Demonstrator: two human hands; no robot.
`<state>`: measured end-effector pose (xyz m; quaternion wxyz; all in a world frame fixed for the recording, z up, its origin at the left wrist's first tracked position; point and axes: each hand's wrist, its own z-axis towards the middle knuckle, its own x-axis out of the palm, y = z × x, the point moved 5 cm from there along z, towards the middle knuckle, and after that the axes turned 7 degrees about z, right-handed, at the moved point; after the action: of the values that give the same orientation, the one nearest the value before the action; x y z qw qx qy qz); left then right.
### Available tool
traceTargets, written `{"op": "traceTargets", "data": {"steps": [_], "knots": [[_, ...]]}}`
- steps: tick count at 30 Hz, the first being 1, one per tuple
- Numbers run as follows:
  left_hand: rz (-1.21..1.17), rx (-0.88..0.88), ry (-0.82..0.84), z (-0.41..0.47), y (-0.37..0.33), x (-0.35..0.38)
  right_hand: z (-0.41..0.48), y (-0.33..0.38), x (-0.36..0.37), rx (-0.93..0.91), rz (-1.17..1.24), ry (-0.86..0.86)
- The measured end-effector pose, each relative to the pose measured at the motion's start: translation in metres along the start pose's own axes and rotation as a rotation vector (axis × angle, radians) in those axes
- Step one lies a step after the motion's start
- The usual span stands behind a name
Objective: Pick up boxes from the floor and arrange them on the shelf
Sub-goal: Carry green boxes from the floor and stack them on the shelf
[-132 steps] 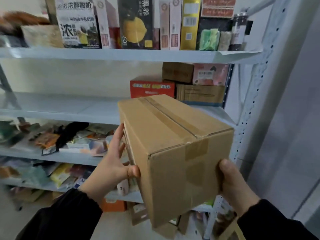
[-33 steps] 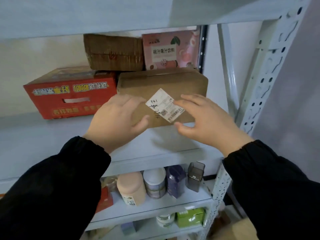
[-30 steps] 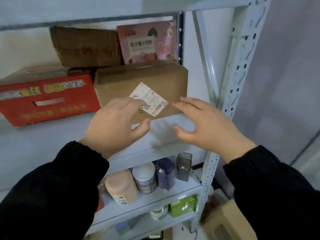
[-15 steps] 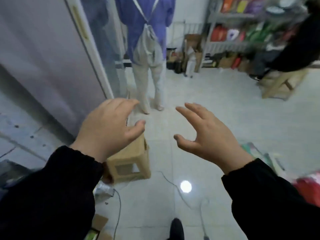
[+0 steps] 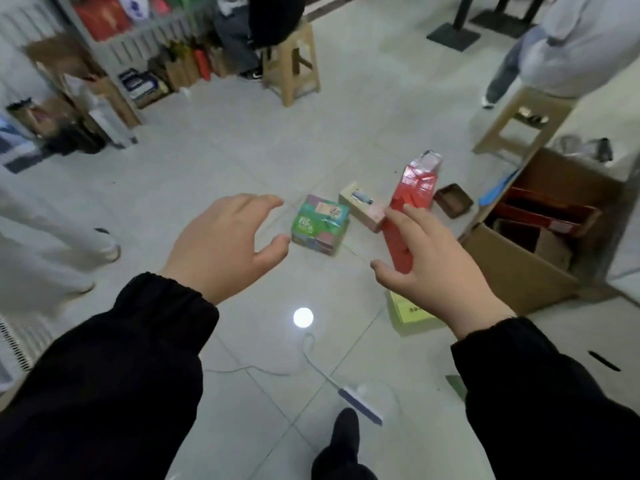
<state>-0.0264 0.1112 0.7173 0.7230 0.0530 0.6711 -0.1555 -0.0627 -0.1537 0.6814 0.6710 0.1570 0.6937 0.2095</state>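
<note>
Several boxes lie on the tiled floor ahead: a green box (image 5: 320, 223), a small beige and pink box (image 5: 362, 206), a long red box (image 5: 414, 199) and a flat yellow box (image 5: 410, 311) partly under my right wrist. My left hand (image 5: 225, 242) hovers empty, fingers relaxed and spread, left of the green box. Above the red box's near end my right hand (image 5: 433, 261) hovers, open and holding nothing. The shelf I work at is out of view.
A large open cardboard carton (image 5: 519, 268) stands at the right, with a small brown tray (image 5: 453, 200) by it. Two wooden stools (image 5: 294, 60) (image 5: 519, 126) stand beyond, with people near them. Another shelf rack (image 5: 114, 46) is at far left. A cable (image 5: 311, 355) runs across the floor.
I set the cardboard box on the shelf, let go, and turned round to the floor. Both hands stay empty and raised; the boxes on the floor have come into view.
</note>
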Motion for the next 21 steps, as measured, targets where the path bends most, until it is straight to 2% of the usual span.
{"op": "traceTargets", "data": {"steps": [4,9,14,21], "knots": [[-0.022,0.022,0.042,0.048,-0.026,0.027,0.014,-0.046,-0.017,0.093,0.0,-0.009],[-0.023,0.041,0.103,0.085,-0.019,0.047,0.042,-0.061,-0.009,0.151,0.004,0.02],[-0.009,0.058,0.164,0.117,0.014,0.05,0.074,-0.047,0.006,0.205,0.056,0.04],[-0.006,0.175,0.178,0.168,0.045,0.045,0.119,-0.005,0.018,0.231,0.056,-0.031]]}}
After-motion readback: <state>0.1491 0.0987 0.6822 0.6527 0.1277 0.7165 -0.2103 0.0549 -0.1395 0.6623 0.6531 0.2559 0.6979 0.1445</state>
